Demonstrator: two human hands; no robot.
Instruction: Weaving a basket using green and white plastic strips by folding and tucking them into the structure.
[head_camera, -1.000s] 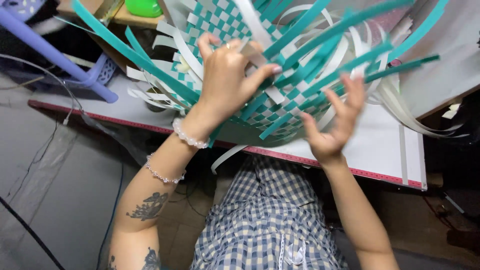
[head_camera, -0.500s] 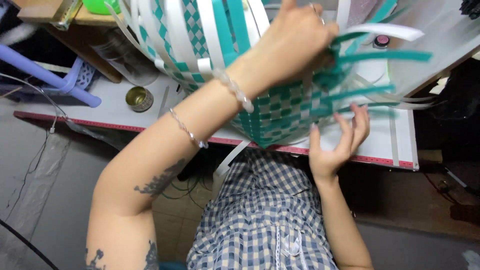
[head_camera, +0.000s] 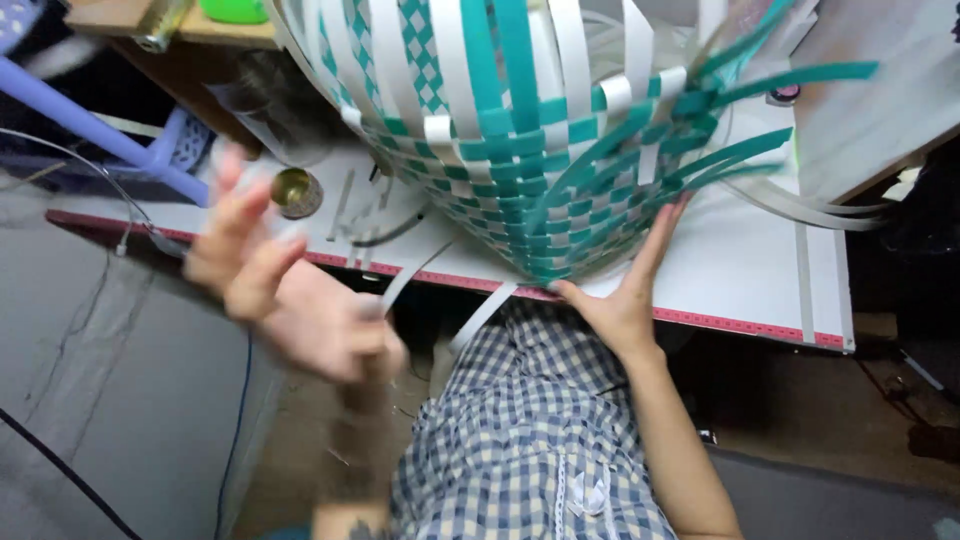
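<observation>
A half-woven basket (head_camera: 540, 150) of teal and white plastic strips rests on the white table (head_camera: 740, 270), its loose strip ends sticking up and out to the right. My right hand (head_camera: 625, 290) lies flat and open against the basket's lower right side, fingers pointing up. My left hand (head_camera: 285, 285) is blurred in mid-air at the left, below the table edge, fingers spread and holding nothing. It is apart from the basket.
A small round brass-coloured tin (head_camera: 297, 192) sits on the table left of the basket. Loose white strips (head_camera: 480, 315) hang over the red-edged table front. A purple plastic stool (head_camera: 120, 140) stands at the far left. A cable (head_camera: 60, 470) runs across the grey floor.
My left hand has let go of the basket top and swung down to the left, off the table. The right hand has moved up flat against the basket's side.
</observation>
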